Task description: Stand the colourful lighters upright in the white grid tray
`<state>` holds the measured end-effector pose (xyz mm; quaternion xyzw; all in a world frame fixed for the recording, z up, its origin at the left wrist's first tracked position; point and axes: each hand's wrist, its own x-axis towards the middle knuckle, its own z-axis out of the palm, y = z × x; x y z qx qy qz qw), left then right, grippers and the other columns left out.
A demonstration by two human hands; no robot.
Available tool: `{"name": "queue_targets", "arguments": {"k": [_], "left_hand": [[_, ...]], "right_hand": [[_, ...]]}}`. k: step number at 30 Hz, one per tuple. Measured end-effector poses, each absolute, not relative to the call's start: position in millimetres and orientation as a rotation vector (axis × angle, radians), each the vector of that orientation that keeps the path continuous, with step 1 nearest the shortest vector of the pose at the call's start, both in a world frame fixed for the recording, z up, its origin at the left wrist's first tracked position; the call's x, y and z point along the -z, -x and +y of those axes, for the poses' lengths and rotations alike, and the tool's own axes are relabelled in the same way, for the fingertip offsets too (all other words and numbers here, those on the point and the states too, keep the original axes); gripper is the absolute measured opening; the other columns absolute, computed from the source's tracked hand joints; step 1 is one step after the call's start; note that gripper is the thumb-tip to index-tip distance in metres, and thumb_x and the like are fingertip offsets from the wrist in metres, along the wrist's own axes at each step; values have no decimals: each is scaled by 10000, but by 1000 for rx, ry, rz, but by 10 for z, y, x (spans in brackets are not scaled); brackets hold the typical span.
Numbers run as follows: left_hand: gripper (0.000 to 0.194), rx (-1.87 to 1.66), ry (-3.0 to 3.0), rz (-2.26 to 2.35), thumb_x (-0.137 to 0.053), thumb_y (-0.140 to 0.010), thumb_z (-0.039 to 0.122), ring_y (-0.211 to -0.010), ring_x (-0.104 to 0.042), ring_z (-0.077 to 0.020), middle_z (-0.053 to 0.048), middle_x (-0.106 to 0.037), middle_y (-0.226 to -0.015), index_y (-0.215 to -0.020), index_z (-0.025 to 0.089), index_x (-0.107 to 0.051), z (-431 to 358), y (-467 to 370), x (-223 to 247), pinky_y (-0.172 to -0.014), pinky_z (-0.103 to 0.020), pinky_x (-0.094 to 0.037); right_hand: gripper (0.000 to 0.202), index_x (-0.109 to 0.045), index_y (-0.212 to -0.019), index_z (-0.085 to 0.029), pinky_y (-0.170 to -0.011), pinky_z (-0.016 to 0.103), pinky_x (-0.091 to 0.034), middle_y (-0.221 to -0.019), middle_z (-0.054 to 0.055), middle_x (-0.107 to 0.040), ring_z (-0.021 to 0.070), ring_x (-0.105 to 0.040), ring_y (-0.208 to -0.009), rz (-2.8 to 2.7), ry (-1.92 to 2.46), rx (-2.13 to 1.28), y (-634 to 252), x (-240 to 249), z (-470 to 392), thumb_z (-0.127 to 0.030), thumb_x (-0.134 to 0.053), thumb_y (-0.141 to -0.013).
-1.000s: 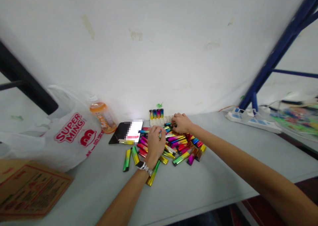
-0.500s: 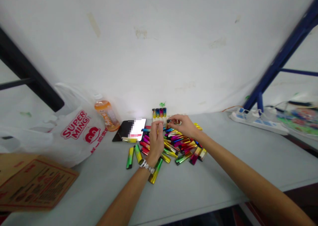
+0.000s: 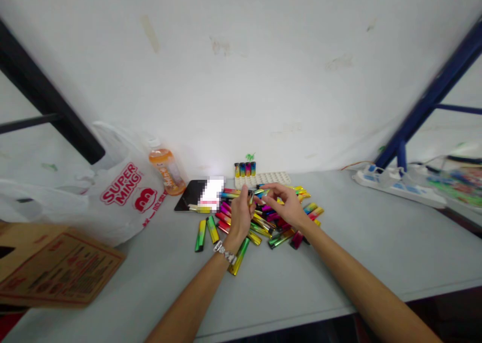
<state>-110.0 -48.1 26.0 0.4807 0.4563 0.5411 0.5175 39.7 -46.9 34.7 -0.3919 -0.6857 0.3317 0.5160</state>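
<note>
Left hand (image 3: pixel 241 215) & right hand (image 3: pixel 288 206) both pinch one lighter (image 3: pixel 258 194) betw. fingertips, just above lighter pile (image 3: pixel 276 222) on table (image 3: pixel 339 262); white tray (image 3: pixel 269 178) behind.

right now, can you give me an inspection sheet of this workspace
surface: grey table against a white wall, stained in places
job's things: pile of coloured lighters lying loose; white tray at the wall with four lighters standing in it
clutter: white shopping bag, orange drink bottle, phone, cardboard box
hands: left hand and right hand raised over the pile, together on one lighter; watch on the left wrist
cables: power strip with plugs and an orange lead
surroundings: blue metal frame on the right, dark bar on the left
</note>
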Motion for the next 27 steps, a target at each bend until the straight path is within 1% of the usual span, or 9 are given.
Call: {"name": "queue_targets", "arguments": {"k": [3,5,7,10,12,17,21,27], "left_hand": [[617,-1287,-1139,1114,-388,-867,677,-364,-272,-76,63,-290,-415,-549,173,-546,-536,1090,-336,-408,-234,-193],[589,-1294,-1154,1147,-414,-875,609,-369,-260,-72,56,-297,-407,-504,169,-542,-557,1079,-374,-416,-234,-197],[553,-1310,-1168,1174,-422,-883,524,-391,-294,-76,34,-369,-420,-472,171,-530,-558,1069,-390,-434,-233,-233],[497,-1339,-1188,1190,-410,-888,412,-459,-407,-102,-8,-496,-474,-461,181,-513,-541,1061,-386,-485,-232,-311],[465,-1352,-1207,1222,-400,-884,347,-491,-448,-120,-17,-516,-480,-459,187,-506,-537,1061,-388,-514,-240,-343],[384,-1361,-1341,1265,-389,-842,193,-520,-474,-134,-16,-530,-511,-474,191,-496,-589,1074,-462,-551,-255,-376],[365,-1353,-1412,1265,-371,-834,169,-534,-487,-135,-12,-522,-522,-486,196,-478,-613,1078,-485,-558,-257,-382],[338,-1371,-1348,1251,-371,-826,257,-550,-503,-139,-4,-515,-531,-509,198,-472,-535,1069,-333,-553,-256,-380]], "right_hand": [[283,-685,-1011,-165,-556,255,-404,-633,-17,-563,128,-506,-578,-1657,983,-733,-454,-272,-498,-406,-616,-878],[275,-690,-969,-167,-545,252,-396,-625,-14,-561,128,-496,-570,-1670,1007,-733,-462,-222,-496,-413,-591,-894],[275,-684,-911,-166,-533,250,-390,-627,-8,-571,128,-491,-562,-1687,1020,-747,-447,-177,-485,-420,-576,-900],[277,-673,-837,-165,-516,245,-377,-612,-5,-576,124,-478,-539,-1730,1043,-734,-415,-124,-471,-411,-564,-903],[275,-675,-819,-166,-522,243,-381,-613,-3,-586,125,-483,-540,-1759,1056,-700,-404,-102,-467,-398,-557,-906],[282,-684,-799,-164,-567,245,-422,-662,10,-640,132,-527,-576,-1837,1056,-671,-403,-78,-467,-369,-533,-920],[266,-691,-796,-162,-573,243,-429,-671,11,-656,130,-537,-577,-1852,1064,-672,-400,-82,-469,-341,-535,-917],[264,-689,-770,-153,-561,241,-415,-661,11,-651,125,-521,-561,-1859,1070,-664,-393,-101,-473,-320,-539,-908]]}}
